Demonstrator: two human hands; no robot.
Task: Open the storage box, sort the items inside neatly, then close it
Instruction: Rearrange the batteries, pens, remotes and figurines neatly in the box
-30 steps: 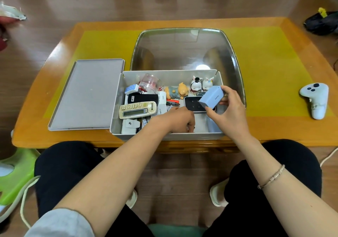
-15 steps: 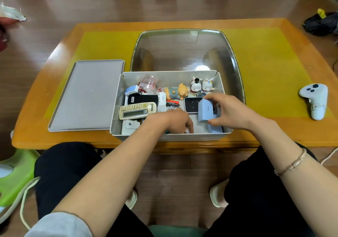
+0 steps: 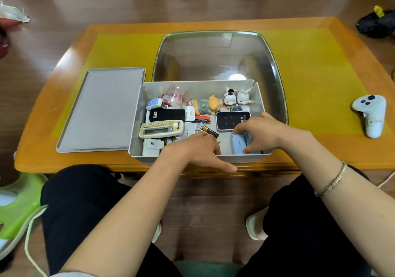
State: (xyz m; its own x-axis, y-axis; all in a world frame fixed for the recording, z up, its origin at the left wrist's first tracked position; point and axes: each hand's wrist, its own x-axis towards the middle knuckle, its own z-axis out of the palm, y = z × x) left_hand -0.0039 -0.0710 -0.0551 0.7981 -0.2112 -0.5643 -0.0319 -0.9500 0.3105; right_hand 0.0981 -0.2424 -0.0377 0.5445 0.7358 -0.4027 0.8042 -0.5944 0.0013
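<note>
Open grey rectangular plastic storage box sits at near edge of orange wooden table; its flat grey lid lies off, just beside box on the left. Contents are part-sorted: cream remote control w/ button row and black slab device on left side, small animal figurines along rear wall, black touch-panel unit centre-right. Right hand is curled round pale blue-grey boxy gadget, holding it low in box's near-right corner. Left hand hangs over near wall, thumb outside along the front; fingers reach in toward gold-and-black battery; whether they pinch anything, cannot tell. Judged stage: sorting, lid not yet refitted. Risks: box is close to table edge, so downward pressure from either wrist on near wall could tip or slide it off; loose battery may roll under other items; tall figurines could block lid if left upright.
</note>
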